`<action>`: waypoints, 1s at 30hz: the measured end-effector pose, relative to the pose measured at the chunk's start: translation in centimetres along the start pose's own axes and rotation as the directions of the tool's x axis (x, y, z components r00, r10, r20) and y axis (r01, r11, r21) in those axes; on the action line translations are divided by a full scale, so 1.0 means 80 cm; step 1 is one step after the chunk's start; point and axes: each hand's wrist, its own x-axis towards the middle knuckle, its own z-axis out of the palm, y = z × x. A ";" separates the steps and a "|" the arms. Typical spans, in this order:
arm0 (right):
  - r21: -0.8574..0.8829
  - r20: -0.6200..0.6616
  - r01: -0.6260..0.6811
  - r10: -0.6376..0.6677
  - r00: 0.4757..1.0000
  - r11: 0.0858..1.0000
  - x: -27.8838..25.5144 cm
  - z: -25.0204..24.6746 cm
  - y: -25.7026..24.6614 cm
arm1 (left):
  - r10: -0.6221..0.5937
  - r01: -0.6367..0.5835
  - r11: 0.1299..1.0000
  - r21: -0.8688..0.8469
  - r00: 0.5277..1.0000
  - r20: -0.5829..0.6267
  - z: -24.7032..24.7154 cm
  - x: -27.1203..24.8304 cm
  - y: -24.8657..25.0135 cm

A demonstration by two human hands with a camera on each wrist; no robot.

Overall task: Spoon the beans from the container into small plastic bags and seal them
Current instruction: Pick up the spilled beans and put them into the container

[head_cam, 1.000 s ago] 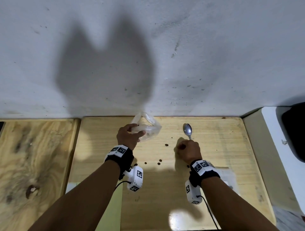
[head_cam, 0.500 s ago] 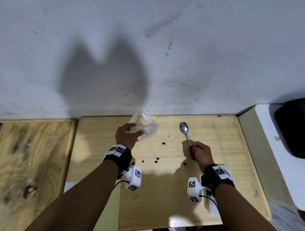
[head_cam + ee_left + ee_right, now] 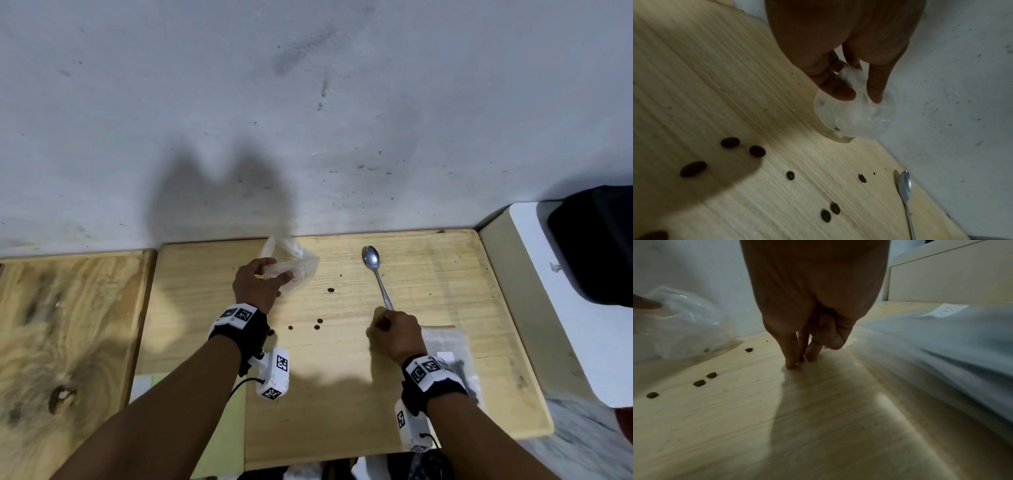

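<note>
My left hand point(image 3: 270, 274) pinches a small clear plastic bag point(image 3: 298, 270) near the back edge of the light wooden table point(image 3: 445, 274); in the left wrist view the bag point(image 3: 855, 116) hangs crumpled from the fingers point(image 3: 875, 91). Flat on the table lies a metal spoon point(image 3: 375, 270), bowl toward the wall, with no hand on it. Just behind its handle, my right hand point(image 3: 378, 325) points down; in the right wrist view its fingertips point(image 3: 791, 363) pinch a dark bean point(image 3: 801, 359) at the tabletop. Loose beans point(image 3: 319, 321) point(image 3: 757, 151) point(image 3: 698, 382) are scattered between my hands.
A flat stack of clear bags point(image 3: 445, 339) point(image 3: 941, 337) lies under my right wrist. A white cabinet point(image 3: 534, 308) with a black object point(image 3: 599, 246) stands at the right. A second wooden tabletop point(image 3: 68, 325) adjoins at the left. The grey wall point(image 3: 308, 120) closes the back.
My right hand laid the spoon down, let it go and drew back toward me, lowering its fingertips onto a bean. The left hand has kept the bag in place.
</note>
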 end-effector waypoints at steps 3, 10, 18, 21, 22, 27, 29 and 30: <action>-0.111 0.034 0.039 -0.036 0.999 0.993 0.002 0.001 -0.006 | 0.007 -0.007 1.000 -0.004 1.000 -0.006 -0.001 -0.005 -0.003; 0.622 0.191 -0.225 0.134 0.973 0.750 -0.007 -0.002 -0.015 | 0.019 -0.020 1.000 -0.017 1.000 -0.021 -0.006 -0.009 -0.009; 0.720 0.297 -0.343 0.180 0.938 0.604 0.019 0.009 -0.055 | 0.009 -0.010 0.999 -0.051 1.000 -0.017 -0.020 -0.002 -0.007; 0.503 0.128 -0.116 0.059 0.990 0.856 0.028 0.020 -0.077 | 0.016 -0.017 0.999 -0.051 1.000 -0.019 -0.024 0.004 -0.008; 0.443 0.087 -0.043 0.004 0.996 0.896 0.031 0.026 -0.081 | 0.020 -0.021 0.999 -0.049 1.000 -0.018 -0.025 0.006 -0.008; 0.182 -0.023 0.082 -0.079 0.997 0.980 0.056 0.053 -0.093 | 0.026 -0.026 0.999 -0.040 1.000 -0.001 -0.029 0.015 -0.009; 0.158 -0.034 0.083 -0.079 0.996 0.984 0.061 0.058 -0.097 | 0.029 -0.029 0.999 -0.035 1.000 0.004 -0.030 0.018 -0.011; 0.141 -0.045 0.086 -0.081 0.996 0.986 0.063 0.058 -0.098 | 0.028 -0.028 0.999 -0.031 1.000 0.006 -0.030 0.019 -0.012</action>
